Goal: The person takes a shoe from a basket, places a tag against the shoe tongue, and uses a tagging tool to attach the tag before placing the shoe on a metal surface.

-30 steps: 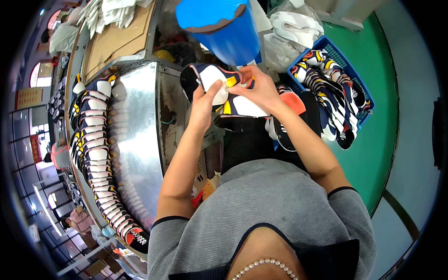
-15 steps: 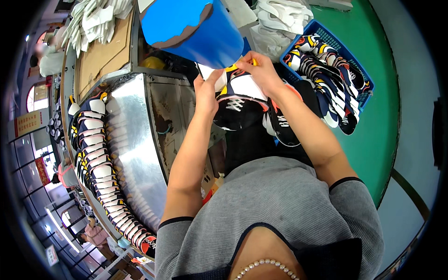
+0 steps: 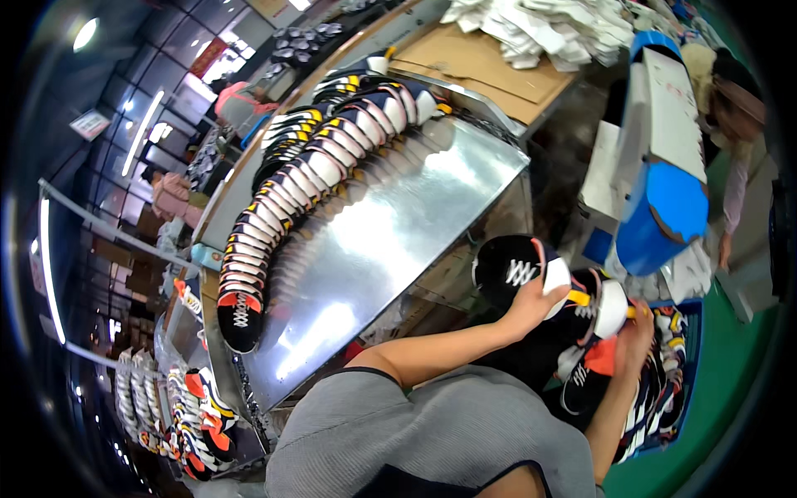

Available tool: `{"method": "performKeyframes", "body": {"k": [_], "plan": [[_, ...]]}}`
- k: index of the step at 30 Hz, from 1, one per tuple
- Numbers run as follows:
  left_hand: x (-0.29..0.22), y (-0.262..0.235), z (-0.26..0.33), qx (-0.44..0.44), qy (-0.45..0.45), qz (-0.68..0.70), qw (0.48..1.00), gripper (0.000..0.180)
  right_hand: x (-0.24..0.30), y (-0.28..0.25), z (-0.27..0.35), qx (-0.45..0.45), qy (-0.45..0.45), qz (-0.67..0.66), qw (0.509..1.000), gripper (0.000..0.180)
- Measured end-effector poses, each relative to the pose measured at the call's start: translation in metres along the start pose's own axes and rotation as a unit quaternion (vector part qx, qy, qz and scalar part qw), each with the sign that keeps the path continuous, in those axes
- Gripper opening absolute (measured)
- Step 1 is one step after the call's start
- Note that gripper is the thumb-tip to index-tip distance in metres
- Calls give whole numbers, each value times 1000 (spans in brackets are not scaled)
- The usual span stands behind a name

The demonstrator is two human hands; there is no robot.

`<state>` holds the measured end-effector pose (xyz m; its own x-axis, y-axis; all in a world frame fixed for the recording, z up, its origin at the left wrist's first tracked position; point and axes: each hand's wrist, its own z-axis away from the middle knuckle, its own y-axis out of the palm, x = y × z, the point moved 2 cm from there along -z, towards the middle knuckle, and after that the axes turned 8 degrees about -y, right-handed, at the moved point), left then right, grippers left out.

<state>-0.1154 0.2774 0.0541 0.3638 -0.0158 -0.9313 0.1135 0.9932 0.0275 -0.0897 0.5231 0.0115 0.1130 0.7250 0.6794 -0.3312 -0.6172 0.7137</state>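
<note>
My left hand (image 3: 534,309) is closed on a shoe upper (image 3: 504,270) with a black toe, white laces and a white side panel, held near the metal table's front corner. Further right, my right hand (image 3: 634,339) grips the yellow-tabbed end of a second shoe upper (image 3: 613,305), navy and white. The two uppers are close together, and I cannot tell whether they touch. Below them, near my lap, lies a black shoe upper (image 3: 581,388) with white laces; an orange piece (image 3: 601,357) shows beside my right wrist.
A long curved row of shoe uppers (image 3: 328,166) lines the far side of the shiny metal table (image 3: 390,241). White pieces (image 3: 548,33) lie on cardboard (image 3: 473,66). A machine with a blue drum (image 3: 664,220) stands right, near another person (image 3: 739,116). A blue basket (image 3: 691,365) holds more uppers.
My view has swung left toward the metal table. Both hands have come away from under the blue drum; they were together on an upper and are now apart, each holding one.
</note>
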Motion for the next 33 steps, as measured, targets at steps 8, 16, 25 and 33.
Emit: {"method": "performKeyframes", "body": {"k": [8, 16, 25, 33], "plan": [[-36, 20, -10, 41, -77, 50, 995, 29, -30, 73, 1, 20, -14, 250, 968, 13], [-44, 49, -62, 101, 47, 19, 994, 37, -23, 46, -41, -16, -19, 61, 998, 6], [-36, 41, -120, 120, -330, 243, 904, 27, -34, 43, -84, -46, 84, 55, 994, 8], [-21, 16, -118, 39, -301, 333, 893, 35, 14, 29, -93, 76, -21, 268, 960, 16]]}}
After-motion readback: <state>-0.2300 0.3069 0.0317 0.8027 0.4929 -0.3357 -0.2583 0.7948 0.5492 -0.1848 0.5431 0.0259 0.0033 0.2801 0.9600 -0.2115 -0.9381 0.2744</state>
